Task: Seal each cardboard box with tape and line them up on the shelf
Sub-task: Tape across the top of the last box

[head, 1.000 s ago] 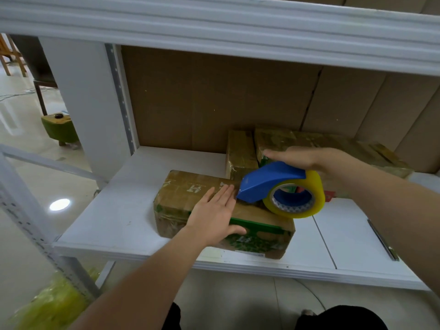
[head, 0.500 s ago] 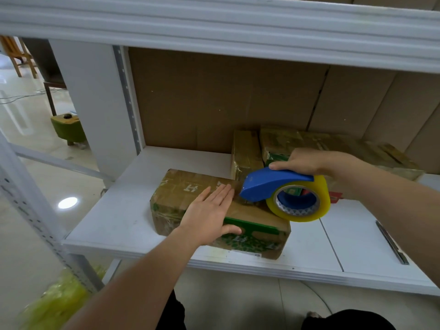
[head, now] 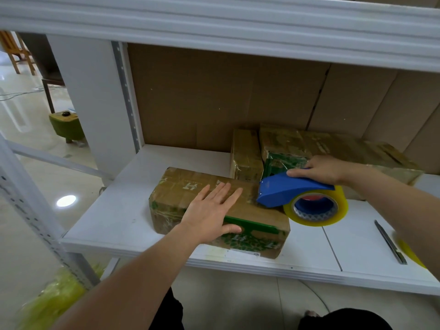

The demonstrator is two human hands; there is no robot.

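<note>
While the flat left hand presses the glossy, tape-wrapped cardboard box at the white shelf's front, the right hand grips the blue dispenser, its yellowish roll now lower right of before.

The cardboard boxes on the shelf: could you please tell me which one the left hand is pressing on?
The front box, nearest the shelf edge. The left hand lies flat on its top; the two others stand against the back, untouched by that hand.
</note>
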